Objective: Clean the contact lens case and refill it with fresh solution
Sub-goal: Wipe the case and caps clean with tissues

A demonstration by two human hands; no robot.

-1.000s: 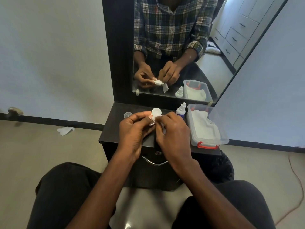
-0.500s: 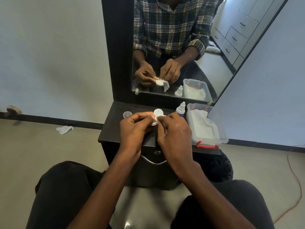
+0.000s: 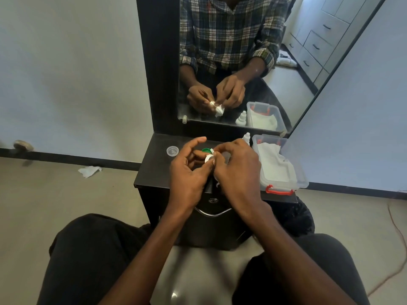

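Above dark-trousered knees, the left hand and right hand both pinch a small white-and-green contact lens case over a black dresser top. Farther: clear round cap, white dropper bottle, clear plastic box, mirror, white walls.

dresser top: dark, matt laminate. storage box at right edge: clear glossy plastic, red clasp. loose cap: translucent plastic. drawer handle: polished metal.
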